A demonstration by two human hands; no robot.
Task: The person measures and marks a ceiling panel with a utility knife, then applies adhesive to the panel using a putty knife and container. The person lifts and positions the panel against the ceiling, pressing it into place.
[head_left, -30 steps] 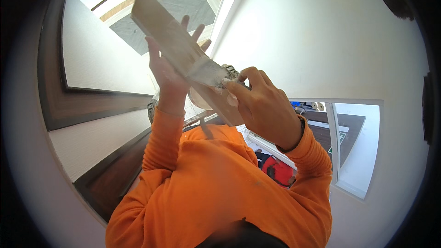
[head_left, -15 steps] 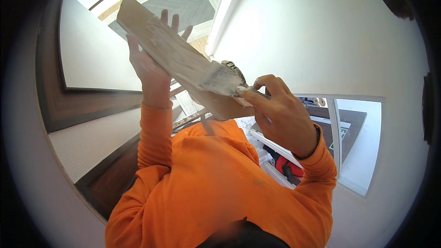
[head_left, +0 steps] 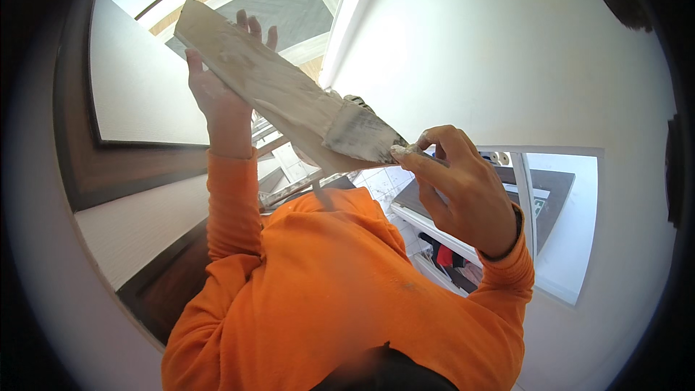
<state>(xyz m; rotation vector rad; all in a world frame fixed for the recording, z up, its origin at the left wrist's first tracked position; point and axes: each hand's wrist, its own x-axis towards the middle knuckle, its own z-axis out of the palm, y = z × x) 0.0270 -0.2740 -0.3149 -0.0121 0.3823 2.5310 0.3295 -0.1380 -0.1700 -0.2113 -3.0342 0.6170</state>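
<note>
Orange-sleeved, the left grip (head_left: pixel 221 104) holds one board (head_left: pixel 266 71), the right grip (head_left: pixel 469 190) one scraper (head_left: pixel 360 133).

You wear an orange long-sleeved pullover (head_left: pixel 311 282) with creased sleeves (head_left: pixel 235 203) and a dark wristband (head_left: pixel 517 234); pale residue (head_left: pixel 398 150) flecks your right hand (head_left: pixel 467 195).

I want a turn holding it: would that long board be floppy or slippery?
The long board is probably stiff, since it looks straight with the left hand supporting it. Its top may be slippery where pale paste is smeared. Its length might make it tip.
</note>
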